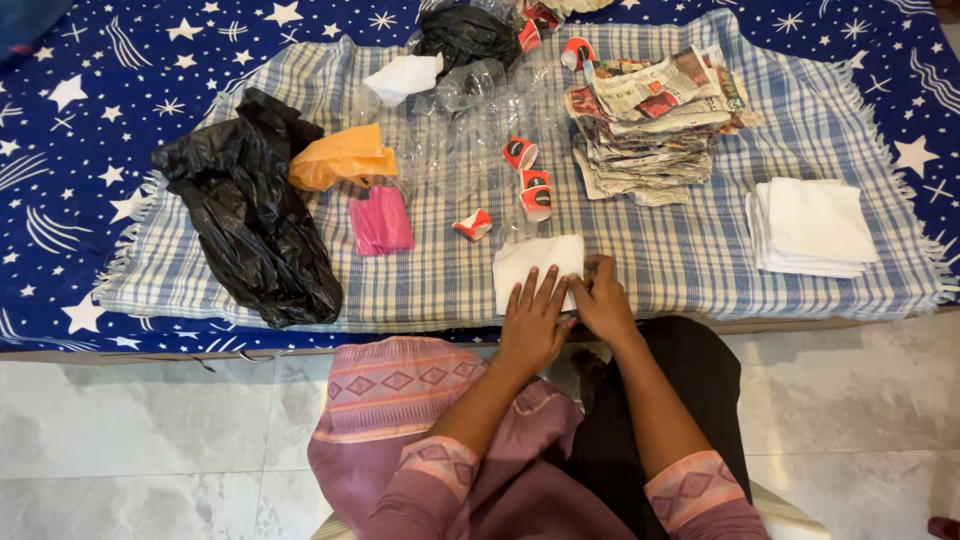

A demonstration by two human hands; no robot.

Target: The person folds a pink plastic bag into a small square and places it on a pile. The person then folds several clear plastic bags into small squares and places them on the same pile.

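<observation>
While the left hand (532, 322) lies flat with fingers spread on a white paper napkin (535, 264) at the near edge of the blue checked cloth (690, 260), the right hand (603, 303) pinches the napkin's right edge between thumb and fingertips. Just beyond the napkin lie small red-and-white cups (533, 188) and clear plastic bottles (470, 120), with a stack of folded newspapers (650, 120) to the right and a pile of white napkins (810, 228) farther right. A black plastic bag (255, 225), an orange bag (340, 158) and a pink packet (380, 220) lie to the left.
</observation>
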